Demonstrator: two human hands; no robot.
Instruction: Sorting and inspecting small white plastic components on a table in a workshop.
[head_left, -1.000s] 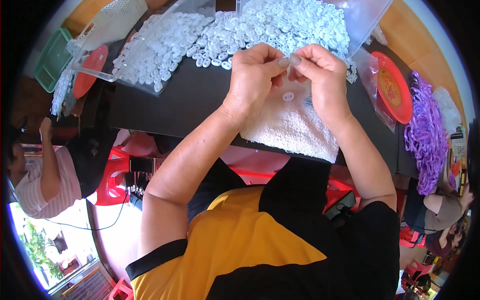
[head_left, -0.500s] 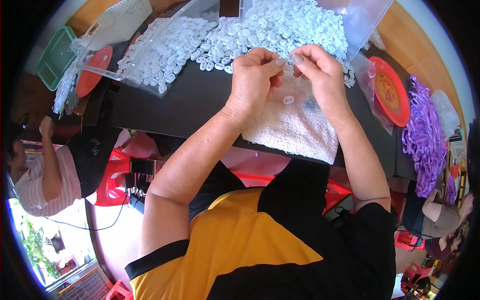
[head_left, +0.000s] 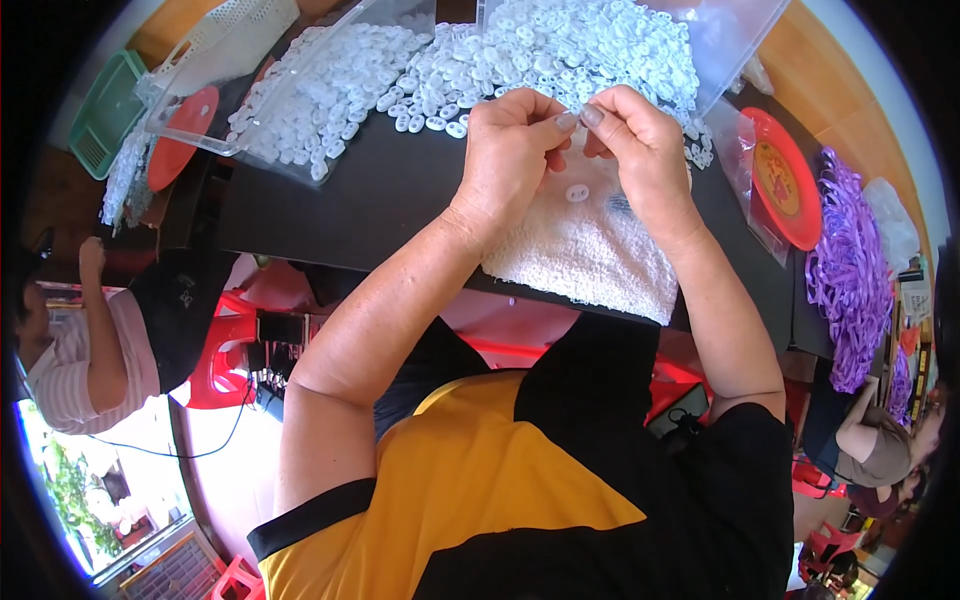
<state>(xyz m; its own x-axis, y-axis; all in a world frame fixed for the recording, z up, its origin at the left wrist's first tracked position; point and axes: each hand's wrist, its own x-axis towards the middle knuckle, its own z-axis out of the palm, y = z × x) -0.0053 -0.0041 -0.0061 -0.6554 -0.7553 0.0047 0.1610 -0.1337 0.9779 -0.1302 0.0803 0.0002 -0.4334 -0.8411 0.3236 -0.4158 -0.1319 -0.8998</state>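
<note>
Over the white towel, my left hand and my right hand are raised with their fingertips almost touching. Each is closed in a thumb-and-finger pinch. Whatever lies between the fingertips is too small to make out. Below them, a single white oval piece with two holes rests on the towel. A large heap of similar white oval pieces spreads just beyond my hands, some of it loose on the dark table.
Clear plastic bins hold much of the heap. Purple ribbon strips and a red plate lie to the right. At the left are another red plate, a green basket and a person in a striped top.
My fingertips have drawn slightly closer together. The camera view has shifted a little; the oval piece stays on the towel.
</note>
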